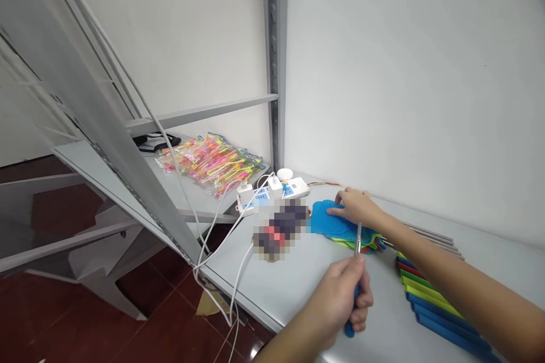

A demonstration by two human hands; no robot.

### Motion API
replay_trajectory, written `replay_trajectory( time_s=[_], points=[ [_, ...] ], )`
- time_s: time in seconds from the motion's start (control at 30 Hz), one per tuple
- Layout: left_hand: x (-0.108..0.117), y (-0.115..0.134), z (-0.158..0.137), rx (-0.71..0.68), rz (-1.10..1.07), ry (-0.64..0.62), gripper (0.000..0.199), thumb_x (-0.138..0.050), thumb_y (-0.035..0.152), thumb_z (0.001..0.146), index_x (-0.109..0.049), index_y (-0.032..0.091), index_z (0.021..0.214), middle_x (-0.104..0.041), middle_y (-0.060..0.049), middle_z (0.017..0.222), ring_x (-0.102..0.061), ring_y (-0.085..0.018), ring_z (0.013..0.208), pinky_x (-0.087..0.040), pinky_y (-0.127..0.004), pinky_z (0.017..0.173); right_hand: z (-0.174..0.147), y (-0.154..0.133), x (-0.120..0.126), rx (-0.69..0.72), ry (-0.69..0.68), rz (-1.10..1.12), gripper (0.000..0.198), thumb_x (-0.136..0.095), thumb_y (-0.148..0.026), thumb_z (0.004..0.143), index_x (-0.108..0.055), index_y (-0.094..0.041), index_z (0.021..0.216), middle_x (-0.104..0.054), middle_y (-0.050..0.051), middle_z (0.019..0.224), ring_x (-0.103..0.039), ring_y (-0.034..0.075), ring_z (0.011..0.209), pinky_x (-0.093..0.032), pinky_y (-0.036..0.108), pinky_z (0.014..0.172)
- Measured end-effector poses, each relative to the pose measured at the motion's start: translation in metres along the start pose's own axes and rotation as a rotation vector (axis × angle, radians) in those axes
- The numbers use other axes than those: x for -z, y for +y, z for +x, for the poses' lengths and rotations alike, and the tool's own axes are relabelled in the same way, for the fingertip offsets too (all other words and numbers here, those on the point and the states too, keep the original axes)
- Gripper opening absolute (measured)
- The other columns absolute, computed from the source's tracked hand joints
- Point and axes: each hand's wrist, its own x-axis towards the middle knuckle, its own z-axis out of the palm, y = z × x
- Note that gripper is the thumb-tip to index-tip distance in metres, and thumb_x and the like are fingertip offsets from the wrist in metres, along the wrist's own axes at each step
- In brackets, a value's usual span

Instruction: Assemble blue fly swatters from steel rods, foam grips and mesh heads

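A blue-handled metal tool (356,261) stands nearly upright above the table; blue felt cutouts (336,221) lie stacked flat beyond.

Bright, even light; soft shadows, edges bowed, one patch pixelated.

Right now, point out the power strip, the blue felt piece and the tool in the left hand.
power strip (293,187): head view, white top face.
blue felt piece (323,221): head view, bare left part.
tool (358,238): head view, metal shaft above left hand (340,300).
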Motion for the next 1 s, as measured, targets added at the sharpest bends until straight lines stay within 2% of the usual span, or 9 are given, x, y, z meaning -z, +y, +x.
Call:
replay_trajectory(
  time_s=[0.2, 0.3, 0.4, 0.5, 0.6, 0.67, 0.77, 0.9, 1.0],
  points=[
    [0.000, -0.002, 0.002, -0.006, 0.048, -0.002, 0.045, -0.051, 0.062, 0.085, -0.046, 0.020, 0.072, -0.042, 0.007, 0.049, -0.029, -0.005, 0.034, -0.029, -0.018, 0.035, 0.008, 0.001, 0.009, -0.027, -0.068, 0.119, 0.042, -0.072, -0.058, 0.066, -0.061, -0.018, 0.073, -0.064, 0.007, 0.079, -0.059, 0.027, 0.081, -0.033, 0.046, 0.087],
    [-0.003, 0.002, 0.001, -0.021, 0.058, 0.017, 0.048, -0.052, 0.065, 0.084, -0.046, 0.020, 0.072, -0.043, 0.007, 0.050, -0.027, -0.005, 0.034, -0.029, -0.017, 0.035, 0.001, 0.001, 0.029, -0.019, -0.137, 0.293, 0.041, -0.075, -0.056, 0.062, -0.060, -0.018, 0.069, -0.059, 0.002, 0.065, -0.054, 0.020, 0.066, -0.039, 0.035, 0.071],
    [-0.016, 0.015, 0.003, -0.098, 0.039, -0.003, 0.050, -0.050, 0.068, 0.083, -0.046, 0.020, 0.072, -0.041, 0.008, 0.050, -0.023, -0.004, 0.032, -0.031, -0.018, 0.033, -0.022, 0.006, 0.059, -0.005, -0.164, 0.507, 0.043, -0.066, -0.060, 0.072, -0.061, -0.017, 0.073, -0.058, 0.001, 0.065, -0.051, 0.016, 0.061, -0.039, 0.030, 0.059],
    [-0.038, 0.036, 0.015, -0.118, 0.042, -0.200, 0.046, -0.044, 0.064, 0.089, -0.047, 0.020, 0.076, -0.043, 0.008, 0.051, -0.023, -0.003, 0.030, -0.038, -0.019, 0.033, -0.061, 0.020, 0.089, -0.036, -0.062, 0.692, 0.046, -0.050, -0.063, 0.084, -0.060, -0.017, 0.086, -0.056, 0.001, 0.071, -0.051, 0.014, 0.062, -0.041, 0.027, 0.056],
    [-0.061, 0.055, 0.039, -0.074, 0.071, -0.437, 0.038, -0.041, 0.057, 0.093, -0.050, 0.021, 0.091, -0.050, 0.008, 0.055, -0.024, -0.003, 0.029, -0.045, -0.022, 0.034, -0.105, 0.047, 0.106, -0.122, 0.151, 0.851, 0.042, -0.050, -0.061, 0.086, -0.053, -0.019, 0.079, -0.048, -0.002, 0.064, -0.043, 0.011, 0.054, -0.039, 0.026, 0.051],
    [-0.073, 0.061, 0.056, -0.049, 0.101, -0.521, 0.033, -0.040, 0.053, 0.095, -0.049, 0.022, 0.098, -0.053, 0.007, 0.059, -0.025, -0.003, 0.030, -0.048, -0.023, 0.036, -0.132, 0.068, 0.106, -0.268, 0.377, 1.176, 0.038, -0.065, -0.054, 0.080, -0.048, -0.021, 0.069, -0.038, -0.006, 0.053, -0.035, 0.010, 0.048, -0.036, 0.025, 0.047],
    [-0.081, 0.055, 0.074, 0.042, 0.128, -0.596, 0.030, -0.038, 0.050, 0.097, -0.049, 0.023, 0.097, -0.052, 0.007, 0.060, -0.026, -0.002, 0.030, -0.046, -0.021, 0.036, -0.167, 0.096, 0.091, -0.330, 0.543, 1.465, 0.038, -0.069, -0.046, 0.081, -0.046, -0.023, 0.063, -0.030, -0.008, 0.046, -0.029, 0.010, 0.048, -0.038, 0.024, 0.050],
    [-0.075, 0.036, 0.078, 0.214, 0.157, -0.683, 0.030, -0.037, 0.049, 0.098, -0.050, 0.022, 0.098, -0.054, 0.006, 0.062, -0.027, -0.002, 0.029, -0.048, -0.023, 0.035, -0.196, 0.113, 0.062, -0.388, 0.440, 1.626, 0.037, -0.069, -0.044, 0.082, -0.049, -0.022, 0.061, -0.028, -0.009, 0.042, -0.022, 0.010, 0.045, -0.038, 0.025, 0.049],
    [-0.068, 0.025, 0.075, 0.300, 0.181, -0.676, 0.031, -0.035, 0.047, 0.099, -0.051, 0.020, 0.098, -0.055, 0.006, 0.062, -0.026, -0.002, 0.029, -0.048, -0.023, 0.034, -0.206, 0.114, 0.049, -0.395, 0.461, 1.669, 0.034, -0.069, -0.044, 0.082, -0.052, -0.021, 0.063, -0.036, -0.008, 0.045, -0.015, 0.007, 0.043, -0.038, 0.025, 0.049]
  ],
)
